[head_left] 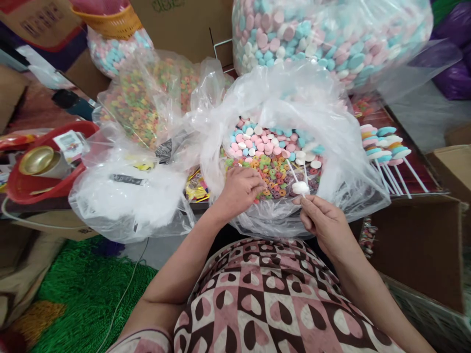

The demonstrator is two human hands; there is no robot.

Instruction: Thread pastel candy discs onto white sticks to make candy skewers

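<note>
Left of open bag (331, 122): second bag (143, 105), ring candies inside. Left hand (239, 189) curled onto rings (274, 179) in open bag's near side, grip unclear. Pastel discs (265, 139) behind rings. Right hand (324, 223) pinches stick with white disc (300, 188) over bag's near rim. Right of bag: finished lollipops (382, 144) stacked. Much loose candy left.

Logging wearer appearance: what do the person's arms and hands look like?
The left hand and right hand are bare: no gloves, rings or watch visible. Forearms are uncovered. A short sleeve at the left upper arm matches the top: pink, brown and cream heart-patterned checks.
</note>
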